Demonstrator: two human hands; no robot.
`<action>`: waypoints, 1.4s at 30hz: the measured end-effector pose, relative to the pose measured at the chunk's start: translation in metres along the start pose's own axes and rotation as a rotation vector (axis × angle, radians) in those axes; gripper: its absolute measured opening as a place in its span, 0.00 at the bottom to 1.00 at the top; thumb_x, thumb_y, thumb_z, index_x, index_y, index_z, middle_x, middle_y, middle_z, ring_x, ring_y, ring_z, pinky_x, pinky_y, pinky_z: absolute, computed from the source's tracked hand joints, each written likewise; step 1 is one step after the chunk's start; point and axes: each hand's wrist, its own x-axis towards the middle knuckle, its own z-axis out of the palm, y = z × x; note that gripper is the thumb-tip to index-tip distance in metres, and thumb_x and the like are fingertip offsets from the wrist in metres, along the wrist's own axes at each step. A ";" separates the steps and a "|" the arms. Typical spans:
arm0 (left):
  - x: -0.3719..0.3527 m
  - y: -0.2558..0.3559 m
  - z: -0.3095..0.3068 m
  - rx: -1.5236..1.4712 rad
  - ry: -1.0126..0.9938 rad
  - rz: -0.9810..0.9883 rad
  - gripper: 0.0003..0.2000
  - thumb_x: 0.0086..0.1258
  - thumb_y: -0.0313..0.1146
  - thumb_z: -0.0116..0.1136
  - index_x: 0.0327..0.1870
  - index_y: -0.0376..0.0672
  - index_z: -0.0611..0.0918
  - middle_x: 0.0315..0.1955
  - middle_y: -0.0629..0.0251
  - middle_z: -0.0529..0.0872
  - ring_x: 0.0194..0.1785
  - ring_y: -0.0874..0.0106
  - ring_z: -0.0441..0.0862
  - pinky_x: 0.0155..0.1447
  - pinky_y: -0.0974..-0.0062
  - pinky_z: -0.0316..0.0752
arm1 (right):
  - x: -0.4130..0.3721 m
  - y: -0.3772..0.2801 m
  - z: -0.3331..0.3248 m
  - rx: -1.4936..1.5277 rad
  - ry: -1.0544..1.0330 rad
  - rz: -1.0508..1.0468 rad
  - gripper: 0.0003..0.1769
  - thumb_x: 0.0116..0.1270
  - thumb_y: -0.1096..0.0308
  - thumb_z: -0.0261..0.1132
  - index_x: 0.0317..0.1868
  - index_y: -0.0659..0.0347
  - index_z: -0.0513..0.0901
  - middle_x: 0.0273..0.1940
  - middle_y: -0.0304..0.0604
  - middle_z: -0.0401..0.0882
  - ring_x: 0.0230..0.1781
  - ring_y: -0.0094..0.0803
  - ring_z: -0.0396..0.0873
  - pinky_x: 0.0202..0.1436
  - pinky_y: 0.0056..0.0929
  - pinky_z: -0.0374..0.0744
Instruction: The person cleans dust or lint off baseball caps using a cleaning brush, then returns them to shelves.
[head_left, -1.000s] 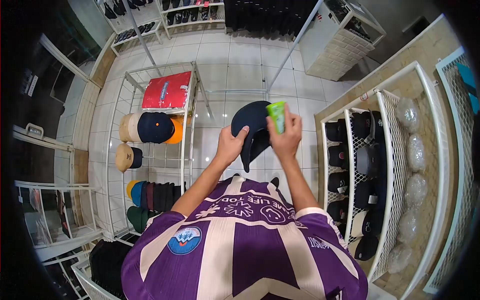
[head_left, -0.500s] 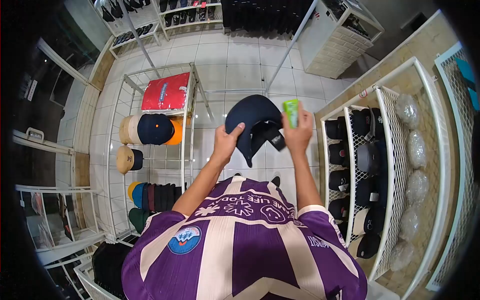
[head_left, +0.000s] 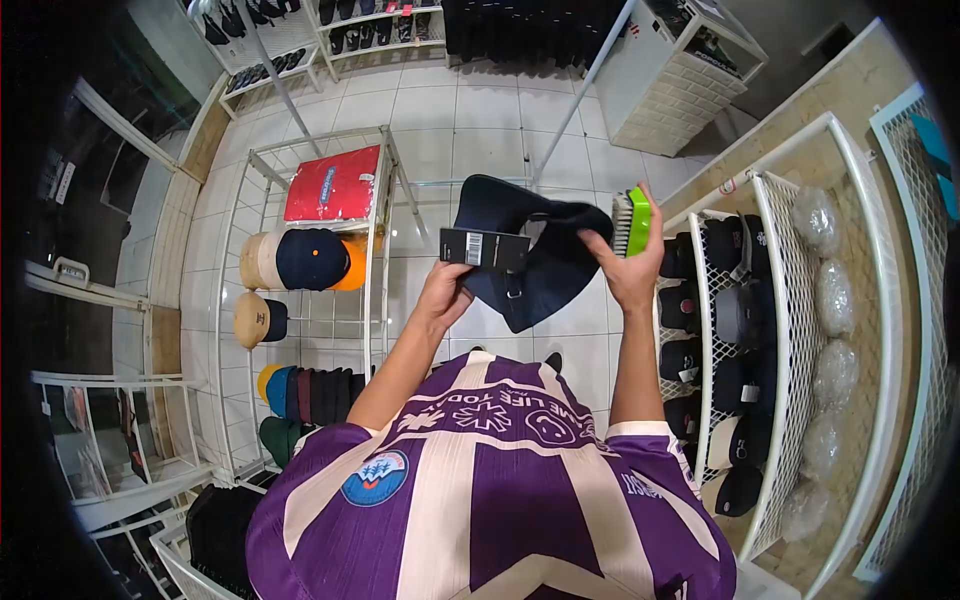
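A dark navy cap (head_left: 553,282) is held up in front of my chest, its hollow inside and back strap buckle partly showing. My left hand (head_left: 443,296) grips its left edge, beside a black hang tag (head_left: 497,251) with a white barcode label. My right hand (head_left: 630,268) is closed around a green brush (head_left: 639,218), whose pale bristles face left toward the cap. The right thumb reaches onto the cap's right edge. The bristles look apart from the fabric.
On the left, a white wire rack (head_left: 377,300) carries caps and a red packaged garment (head_left: 332,187). At right, a white mesh shelf (head_left: 705,320) holds several caps, with plastic-wrapped bundles (head_left: 833,300) beside it. A brick-patterned counter (head_left: 655,110) stands farther back.
The cap has been turned over, so its strap side and barcode tag now show. My right hand with the brush has moved right and rotated, bringing the bristles into sight.
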 end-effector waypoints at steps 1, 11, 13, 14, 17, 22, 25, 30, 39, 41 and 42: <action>-0.001 0.002 0.003 0.012 -0.046 -0.029 0.14 0.73 0.23 0.59 0.59 0.36 0.81 0.51 0.60 0.89 0.54 0.68 0.87 0.62 0.69 0.81 | 0.003 0.004 0.001 -0.111 -0.027 0.022 0.42 0.58 0.68 0.81 0.71 0.65 0.72 0.57 0.44 0.79 0.58 0.29 0.77 0.64 0.29 0.74; -0.027 0.054 0.032 0.379 -0.366 -0.004 0.44 0.59 0.27 0.66 0.80 0.35 0.59 0.65 0.61 0.79 0.63 0.70 0.81 0.63 0.73 0.77 | -0.004 0.055 -0.017 0.691 -0.221 0.436 0.37 0.60 0.81 0.69 0.72 0.66 0.73 0.46 0.36 0.83 0.44 0.24 0.81 0.55 0.24 0.79; -0.024 0.062 0.030 0.347 -0.329 -0.120 0.41 0.62 0.29 0.66 0.78 0.35 0.63 0.62 0.62 0.81 0.60 0.71 0.82 0.61 0.74 0.78 | 0.000 0.049 -0.015 0.677 -0.223 0.436 0.36 0.60 0.81 0.69 0.71 0.66 0.73 0.46 0.36 0.83 0.44 0.24 0.81 0.55 0.24 0.80; -0.022 0.064 0.030 0.312 -0.295 -0.240 0.37 0.64 0.31 0.67 0.76 0.35 0.66 0.59 0.63 0.84 0.56 0.73 0.84 0.59 0.76 0.78 | 0.002 0.049 -0.011 0.607 -0.234 0.422 0.35 0.61 0.79 0.70 0.70 0.66 0.74 0.47 0.37 0.83 0.44 0.24 0.81 0.55 0.24 0.79; -0.014 0.046 0.055 0.666 -0.113 -0.084 0.21 0.73 0.34 0.66 0.64 0.36 0.78 0.48 0.67 0.88 0.47 0.79 0.85 0.50 0.81 0.80 | 0.005 0.039 -0.003 0.323 -0.226 0.335 0.33 0.63 0.76 0.71 0.69 0.67 0.74 0.47 0.39 0.84 0.45 0.25 0.81 0.55 0.25 0.79; -0.017 0.035 0.061 0.659 0.020 0.102 0.15 0.76 0.32 0.65 0.58 0.35 0.81 0.42 0.69 0.88 0.38 0.83 0.84 0.44 0.82 0.80 | 0.009 0.002 -0.005 -0.159 -0.099 -0.007 0.36 0.66 0.70 0.71 0.73 0.67 0.72 0.49 0.51 0.80 0.50 0.38 0.79 0.57 0.34 0.77; -0.022 0.028 0.073 0.719 0.008 0.086 0.14 0.78 0.32 0.63 0.57 0.35 0.82 0.41 0.71 0.88 0.40 0.84 0.83 0.46 0.82 0.79 | 0.004 -0.013 0.014 -0.300 -0.207 -0.161 0.38 0.63 0.68 0.73 0.74 0.61 0.74 0.52 0.53 0.78 0.51 0.45 0.78 0.59 0.39 0.76; -0.013 0.009 0.064 0.739 -0.127 0.273 0.14 0.79 0.31 0.61 0.58 0.33 0.81 0.42 0.69 0.88 0.42 0.81 0.83 0.48 0.81 0.80 | -0.021 -0.033 0.045 -0.213 -0.536 -0.364 0.38 0.57 0.70 0.76 0.70 0.55 0.79 0.55 0.52 0.80 0.55 0.51 0.78 0.61 0.43 0.75; -0.018 0.011 0.062 0.765 -0.139 0.169 0.15 0.78 0.29 0.60 0.60 0.31 0.80 0.47 0.67 0.88 0.46 0.80 0.83 0.51 0.80 0.80 | -0.029 -0.024 0.052 -0.267 -0.452 -0.340 0.39 0.58 0.70 0.76 0.72 0.56 0.77 0.56 0.54 0.79 0.55 0.52 0.76 0.62 0.45 0.75; -0.025 0.015 0.069 0.712 -0.109 0.111 0.14 0.79 0.28 0.59 0.61 0.33 0.81 0.47 0.67 0.88 0.47 0.80 0.83 0.52 0.80 0.80 | -0.016 -0.010 0.050 -0.330 -0.262 -0.190 0.38 0.59 0.69 0.75 0.72 0.56 0.78 0.54 0.53 0.80 0.54 0.52 0.76 0.60 0.45 0.75; -0.027 0.016 0.071 0.656 -0.075 0.053 0.14 0.79 0.27 0.59 0.61 0.34 0.81 0.48 0.68 0.88 0.48 0.80 0.83 0.54 0.80 0.79 | -0.010 -0.011 0.049 -0.390 -0.165 -0.124 0.37 0.59 0.69 0.75 0.72 0.56 0.78 0.54 0.53 0.80 0.53 0.52 0.76 0.59 0.45 0.75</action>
